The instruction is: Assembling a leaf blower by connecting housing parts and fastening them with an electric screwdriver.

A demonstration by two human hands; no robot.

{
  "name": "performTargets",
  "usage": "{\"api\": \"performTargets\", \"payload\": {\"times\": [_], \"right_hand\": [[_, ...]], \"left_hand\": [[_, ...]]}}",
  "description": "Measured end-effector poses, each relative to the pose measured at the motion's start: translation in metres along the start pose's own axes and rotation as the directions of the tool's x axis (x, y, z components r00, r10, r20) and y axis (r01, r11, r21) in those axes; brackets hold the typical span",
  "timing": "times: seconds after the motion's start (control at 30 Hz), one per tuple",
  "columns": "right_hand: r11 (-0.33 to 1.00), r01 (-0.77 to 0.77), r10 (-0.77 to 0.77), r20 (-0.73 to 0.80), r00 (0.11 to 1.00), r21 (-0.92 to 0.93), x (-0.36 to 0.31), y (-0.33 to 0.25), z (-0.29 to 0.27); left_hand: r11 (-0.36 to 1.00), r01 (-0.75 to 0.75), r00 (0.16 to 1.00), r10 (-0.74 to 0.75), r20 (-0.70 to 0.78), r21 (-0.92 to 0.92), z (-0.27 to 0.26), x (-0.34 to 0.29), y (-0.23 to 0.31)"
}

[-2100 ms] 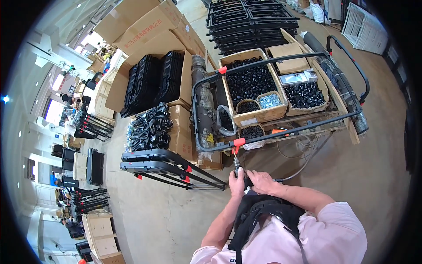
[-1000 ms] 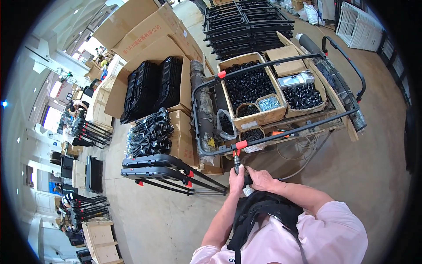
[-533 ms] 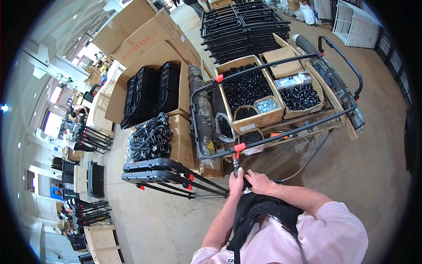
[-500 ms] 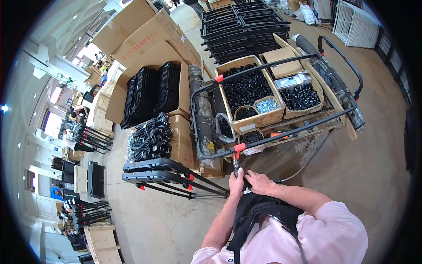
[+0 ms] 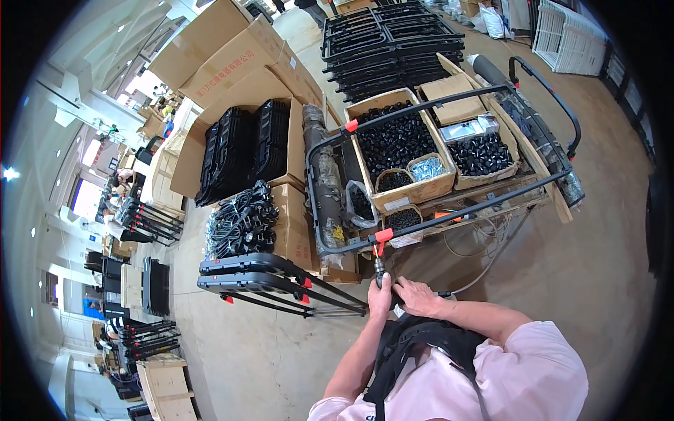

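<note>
Left hand [image 5: 380, 297] and right hand [image 5: 418, 298] are both wrapped round the drill [image 5: 380, 266], just off the wooden stand's [image 5: 484, 191] near edge, pointing up at the red clip [image 5: 384, 235] on the black frame [image 5: 505, 195]! Looks weighty, stiff, hard-shelled: best held round its body.

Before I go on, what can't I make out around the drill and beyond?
- Drill trigger: head view, hidden by the left hand and right hand.
- Bit tip, seated in a screw or not: head view, too small at the red clip.
- Person in back: head view, upper body cut off by the top edge.
</note>
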State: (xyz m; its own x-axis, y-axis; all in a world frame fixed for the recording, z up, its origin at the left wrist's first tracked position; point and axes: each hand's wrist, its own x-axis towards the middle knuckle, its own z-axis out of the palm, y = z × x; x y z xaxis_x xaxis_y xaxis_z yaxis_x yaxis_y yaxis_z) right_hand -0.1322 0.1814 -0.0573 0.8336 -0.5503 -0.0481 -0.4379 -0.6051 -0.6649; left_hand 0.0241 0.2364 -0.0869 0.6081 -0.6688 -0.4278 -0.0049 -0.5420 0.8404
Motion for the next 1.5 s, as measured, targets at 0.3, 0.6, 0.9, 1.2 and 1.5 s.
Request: {"api": "performTargets", "payload": {"times": [0.3,0.6,0.9,1.2,1.5], "right_hand": [[0.998,-0.028,0.028,-0.011,1.0,-0.064,-0.024,0.008,-0.005],[0.995,-0.098,0.098,-0.036,0.995,-0.004,-0.027,0.012,-0.022],[0.988,-0.156,0.156,0.026,0.987,-0.018,-0.019,0.019,-0.023],[0.99,-0.14,0.139,0.031,0.99,0.012,-0.014,0.023,-0.034],[0.986,-0.165,0.164,0.051,0.985,0.023,-0.006,0.025,-0.042]], "left_hand": [[1.0,0.016,1.0,-0.016,0.027,-0.013,0.019,-0.011,-0.012],[0.999,-0.034,0.999,0.032,0.038,0.026,0.031,-0.014,0.003],[1.0,0.008,0.999,-0.007,0.053,-0.029,0.035,-0.009,0.012],[1.0,0.001,0.999,0.0,0.051,-0.023,0.038,-0.005,0.021],[0.998,-0.025,0.999,0.023,0.041,0.057,0.04,0.003,0.024]]}}
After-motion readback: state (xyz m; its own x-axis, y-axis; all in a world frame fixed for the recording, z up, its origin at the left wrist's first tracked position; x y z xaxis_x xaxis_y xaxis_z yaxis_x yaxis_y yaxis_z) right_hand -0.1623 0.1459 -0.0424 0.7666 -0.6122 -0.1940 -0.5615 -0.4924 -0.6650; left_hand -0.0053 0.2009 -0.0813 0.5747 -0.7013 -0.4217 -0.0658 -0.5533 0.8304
